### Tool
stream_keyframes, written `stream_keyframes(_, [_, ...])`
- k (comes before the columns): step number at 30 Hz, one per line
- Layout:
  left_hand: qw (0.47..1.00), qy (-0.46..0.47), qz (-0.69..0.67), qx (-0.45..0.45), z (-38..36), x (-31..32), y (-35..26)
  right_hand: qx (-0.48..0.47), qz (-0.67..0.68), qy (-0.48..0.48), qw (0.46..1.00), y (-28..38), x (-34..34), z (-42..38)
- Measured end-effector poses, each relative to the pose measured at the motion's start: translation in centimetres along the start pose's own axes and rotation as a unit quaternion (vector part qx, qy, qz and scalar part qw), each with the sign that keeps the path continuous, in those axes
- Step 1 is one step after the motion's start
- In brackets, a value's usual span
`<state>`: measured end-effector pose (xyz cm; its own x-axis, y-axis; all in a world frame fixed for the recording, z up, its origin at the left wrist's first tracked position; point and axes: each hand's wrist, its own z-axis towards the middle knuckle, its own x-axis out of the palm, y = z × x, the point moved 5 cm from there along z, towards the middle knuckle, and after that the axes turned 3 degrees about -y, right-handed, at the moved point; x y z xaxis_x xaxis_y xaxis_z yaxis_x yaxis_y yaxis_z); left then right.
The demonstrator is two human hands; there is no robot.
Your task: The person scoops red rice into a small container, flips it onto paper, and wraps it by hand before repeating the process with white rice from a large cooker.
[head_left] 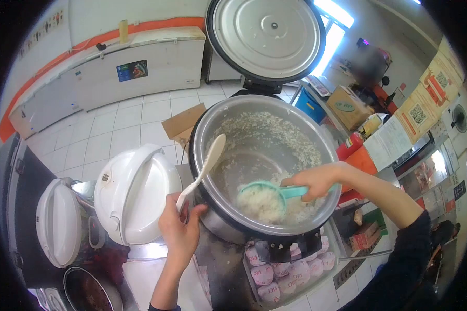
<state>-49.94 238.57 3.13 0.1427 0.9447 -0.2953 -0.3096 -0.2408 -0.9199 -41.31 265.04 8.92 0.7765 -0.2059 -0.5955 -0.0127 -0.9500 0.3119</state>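
Observation:
My right hand (pixel 314 184) is wrapped round the handle of a turquoise scoop (pixel 294 192). The scoop's bowl is full of white rice (pixel 259 202) and sits low inside a large metal rice cooker pot (pixel 202 181). Rice grains cling to the pot's far wall, and more rice lies at the bottom near the scoop. My left hand (pixel 181 228) grips a white rice paddle (pixel 207 163) by its lower end, just outside the pot's left rim. The paddle points up, its blade over that rim. Behind the pot the round metal lid (pixel 267 33) stands open.
White lidded cookers (pixel 140 194) stand at the left, above a dark pot (pixel 91 293). Round wrapped packages (pixel 290 274) fill a tray below the cooker. A cardboard box (pixel 347 106) and a red bottle (pixel 349 146) are at the right. Chest freezers (pixel 140 67) line the back wall.

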Motion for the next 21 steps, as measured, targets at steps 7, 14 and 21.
stream_keyframes(7, [0.923, -0.062, 0.223, 0.309, -0.3, 1.1, -10.3, 0.059, 0.311, -0.141, 0.938, 0.7, -0.6, -7.0])
stream_keyframes(14, [0.885, 0.015, 0.309, 0.349, -1.3, 10.0, -12.4, 0.070, 0.521, -0.467, 0.711, 2.0, 2.3, -6.4])
stream_keyframes(21, [0.861, -0.096, 0.343, 0.362, -1.8, 13.1, -15.4, 0.033, 0.504, -0.575, 0.644, 1.4, 3.9, -7.0])
